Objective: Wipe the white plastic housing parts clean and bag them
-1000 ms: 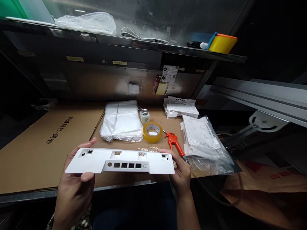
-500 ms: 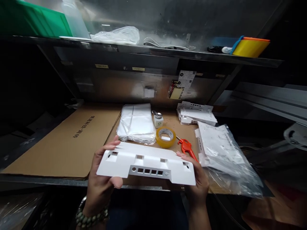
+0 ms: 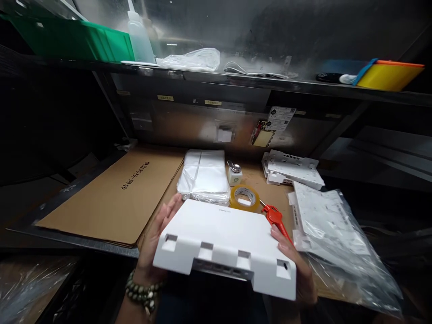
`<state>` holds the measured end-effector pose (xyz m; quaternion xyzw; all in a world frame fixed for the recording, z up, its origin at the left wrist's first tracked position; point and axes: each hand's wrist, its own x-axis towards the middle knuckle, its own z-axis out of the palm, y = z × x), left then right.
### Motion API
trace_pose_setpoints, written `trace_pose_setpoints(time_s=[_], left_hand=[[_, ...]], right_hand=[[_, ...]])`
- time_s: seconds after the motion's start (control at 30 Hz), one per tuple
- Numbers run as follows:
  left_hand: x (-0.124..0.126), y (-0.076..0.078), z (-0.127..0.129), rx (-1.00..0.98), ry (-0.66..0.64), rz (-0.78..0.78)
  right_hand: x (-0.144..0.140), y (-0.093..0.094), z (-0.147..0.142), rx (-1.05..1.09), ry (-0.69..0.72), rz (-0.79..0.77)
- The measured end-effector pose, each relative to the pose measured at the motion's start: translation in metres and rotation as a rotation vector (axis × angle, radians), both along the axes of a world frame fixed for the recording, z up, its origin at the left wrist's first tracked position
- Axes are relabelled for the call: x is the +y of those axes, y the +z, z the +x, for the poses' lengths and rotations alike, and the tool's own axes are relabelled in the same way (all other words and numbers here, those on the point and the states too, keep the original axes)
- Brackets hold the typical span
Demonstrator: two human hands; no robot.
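Between my two hands is a white plastic housing (image 3: 222, 229), held above the table's front edge. Its broad smooth face is tilted up toward me, and a row of port openings shows along the near side. My left hand (image 3: 158, 238) grips the left end, with a beaded bracelet on the wrist. At the opposite end, my right hand (image 3: 297, 265) is wrapped around the side, its thumb hidden. Just beyond the housing lie a roll of yellowish tape (image 3: 255, 198), a red air blow gun (image 3: 275, 217) and a stack of clear plastic bags (image 3: 204, 177).
Flat cardboard (image 3: 111, 198) covers the table's left. A pump bottle (image 3: 235, 174) stands behind the tape. More white housings (image 3: 293, 168) are stacked at back right, near a bagged housing (image 3: 324, 216). A shelf above carries a green bin (image 3: 77, 42) and a yellow container (image 3: 391, 75).
The housing has been tipped so that more of its broad top face shows, and the ports now face lower. My view has shifted left, moving the surroundings rightward.
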<state>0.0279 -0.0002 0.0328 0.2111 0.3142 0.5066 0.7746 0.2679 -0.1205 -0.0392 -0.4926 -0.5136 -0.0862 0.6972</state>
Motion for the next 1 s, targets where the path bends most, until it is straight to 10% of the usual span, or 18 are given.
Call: trace_pose_setpoints(time_s=[0.17,0.4,1.0], left_hand=[[0.007,-0.008,-0.011,-0.257,-0.499,0.006],[0.004,-0.013,-0.012,-0.233,-0.378,0.203],[0.001,-0.048,-0.030,-0.316,-0.226,0.121]], right_hand=[[0.001,0.000,0.010,-0.032,0.055,-0.149],[-0.002,0.000,0.020,0.578,0.224,-0.569],[-0.013,0.038,0.004,0.364,0.289,-0.496]])
